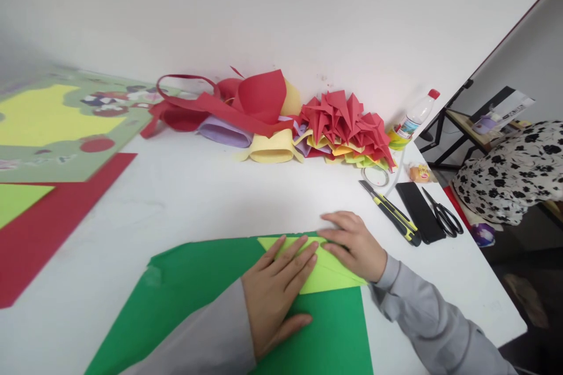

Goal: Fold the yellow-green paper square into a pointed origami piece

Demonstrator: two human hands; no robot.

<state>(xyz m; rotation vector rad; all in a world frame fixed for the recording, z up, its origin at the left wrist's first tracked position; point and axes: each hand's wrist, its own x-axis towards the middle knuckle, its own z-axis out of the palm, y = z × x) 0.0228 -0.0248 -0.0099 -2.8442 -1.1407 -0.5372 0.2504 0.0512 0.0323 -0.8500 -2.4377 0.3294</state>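
A piece of yellow-green paper [334, 274] lies folded on a large sheet of dark green paper [202, 281] at the table's front. My left hand [281, 287] rests flat on the left part of the yellow-green paper, fingers stretched out and thumb apart over the green sheet. At the paper's upper right, my right hand [356, 246] touches it with fingers extended and slightly bent, near the tips of the left hand. Part of the folded paper is hidden under both hands.
Red folded paper shapes [343, 120], a curled red strip [246, 111] and a bottle [416, 117] stand along the wall. To the right lie a utility knife [391, 211], a black case [420, 211], scissors [444, 214] and a tape roll [376, 176]. Red paper [65, 228] lies left. A person in patterned clothing [514, 170] is beyond.
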